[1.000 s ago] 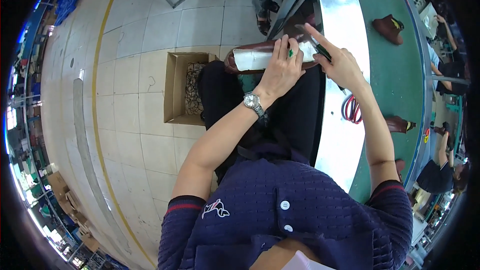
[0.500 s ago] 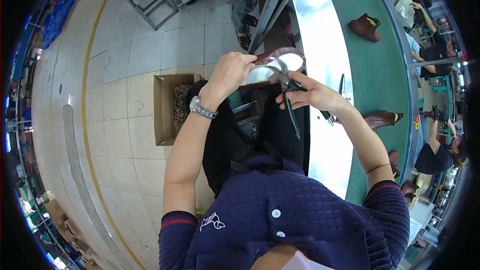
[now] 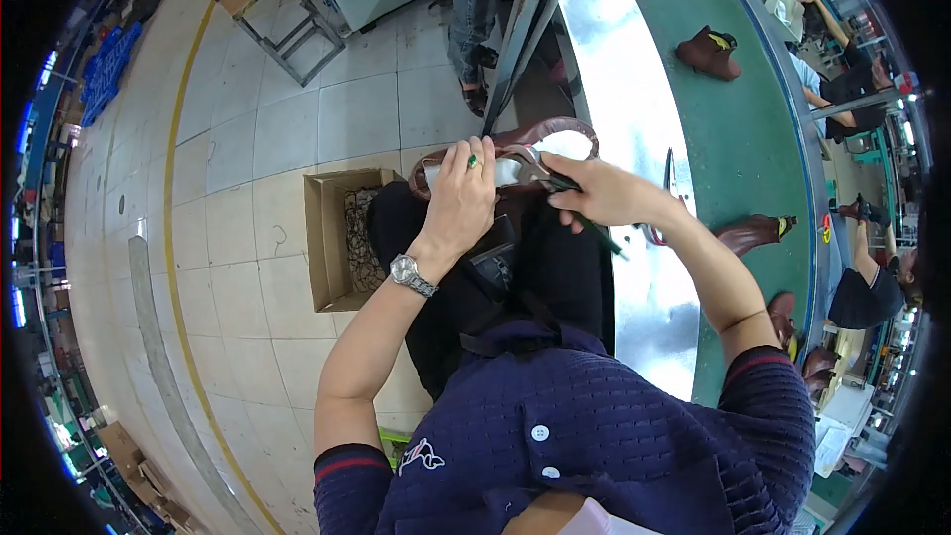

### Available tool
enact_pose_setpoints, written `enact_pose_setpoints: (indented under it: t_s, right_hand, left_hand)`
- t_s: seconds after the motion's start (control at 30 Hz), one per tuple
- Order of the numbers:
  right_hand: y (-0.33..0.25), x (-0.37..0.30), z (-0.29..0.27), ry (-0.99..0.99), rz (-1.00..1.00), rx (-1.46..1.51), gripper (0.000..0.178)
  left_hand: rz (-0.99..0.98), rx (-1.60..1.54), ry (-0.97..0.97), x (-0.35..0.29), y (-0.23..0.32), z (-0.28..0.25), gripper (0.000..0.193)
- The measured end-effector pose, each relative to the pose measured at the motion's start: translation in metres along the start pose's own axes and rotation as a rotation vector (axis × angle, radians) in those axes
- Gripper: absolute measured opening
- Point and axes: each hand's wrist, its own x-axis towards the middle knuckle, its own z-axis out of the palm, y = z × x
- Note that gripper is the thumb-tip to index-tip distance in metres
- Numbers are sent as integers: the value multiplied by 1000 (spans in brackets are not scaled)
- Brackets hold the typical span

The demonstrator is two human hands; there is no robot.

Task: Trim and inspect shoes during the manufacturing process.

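A brown leather shoe [image 3: 543,129] lies bottom up over my lap, its white underside facing me. My left hand [image 3: 458,200] is closed on the shoe near its left end, with the fingers across the white underside. In my right hand [image 3: 612,190] is a pair of pincers [image 3: 527,160] with dark green handles. Their metal jaws are at the middle of the shoe's edge, close to my left fingers. Whether the jaws grip the leather I cannot tell.
To the right runs a shiny metal bench top [image 3: 649,312] with scissors [image 3: 671,174] on it. Beyond it, a green belt [image 3: 738,144] carries several brown boots [image 3: 708,53]. An open cardboard box [image 3: 319,248] stands left of my legs. Ahead, another person's legs [image 3: 471,10] stand beside the bench.
The shoe has come lower and turned, so more of its left end shows. My left hand has shifted onto its underside. The pincers have swung, their handles now pointing more to the right.
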Motion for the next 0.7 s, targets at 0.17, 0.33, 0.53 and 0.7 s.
enact_pose_setpoints:
  t_s: [0.17, 0.33, 0.53, 0.7]
  right_hand:
    - [-26, 7, 9, 581, -148, -241, 62]
    - [-9, 20, 23, 382, -81, -565, 63]
    - [-10, 34, 51, 529, -118, -544, 62]
    - [-32, 31, 44, 516, -158, -466, 65]
  left_hand:
    - [-12, 111, 47, -7, 0, 14, 61]
    - [12, 131, 84, -9, 5, 14, 59]
    - [10, 98, 143, -9, 5, 19, 49]
    - [-18, 81, 162, -14, 1, 21, 46]
